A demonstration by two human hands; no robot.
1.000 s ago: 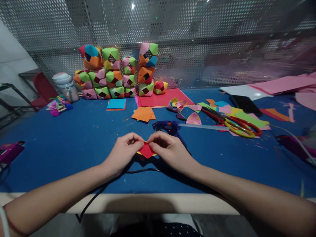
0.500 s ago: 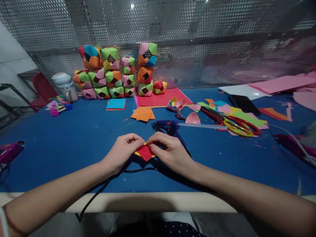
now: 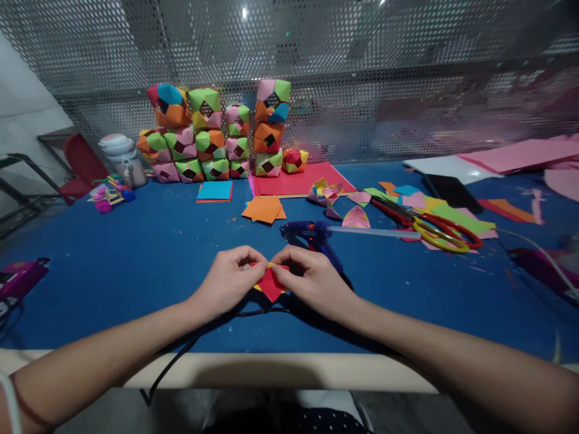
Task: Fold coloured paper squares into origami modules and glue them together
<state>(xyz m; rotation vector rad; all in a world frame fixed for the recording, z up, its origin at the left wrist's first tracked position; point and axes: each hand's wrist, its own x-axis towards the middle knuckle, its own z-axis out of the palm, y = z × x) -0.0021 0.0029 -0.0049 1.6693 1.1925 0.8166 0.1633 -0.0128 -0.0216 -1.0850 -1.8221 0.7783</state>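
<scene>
Between my two hands is a small folded paper piece (image 3: 272, 286), red with yellow edges, its point toward me. My left hand (image 3: 233, 277) pinches its left side between thumb and fingers. On its right side my right hand (image 3: 314, 277) pinches the paper in the same way; the fingertips hide its upper corners. Just beyond my right hand lies a blue glue gun (image 3: 312, 232) with a clear glue stick (image 3: 375, 231) out of its back. A black cord (image 3: 262, 312) runs beneath my hands toward the table's front edge.
Colourful folded-paper balls (image 3: 210, 144) are stacked at the back. Orange paper squares (image 3: 265, 209), a blue-topped stack (image 3: 214, 191) and red sheets (image 3: 307, 179) lie before them. Scissors (image 3: 441, 232), paper scraps and a phone (image 3: 452, 191) are at right. A jar (image 3: 126, 160) stands at left.
The red and yellow paper has turned slightly, with a bit more of its top edge showing between my fingertips. Both hands keep their pinch, and the view has shifted a little.
</scene>
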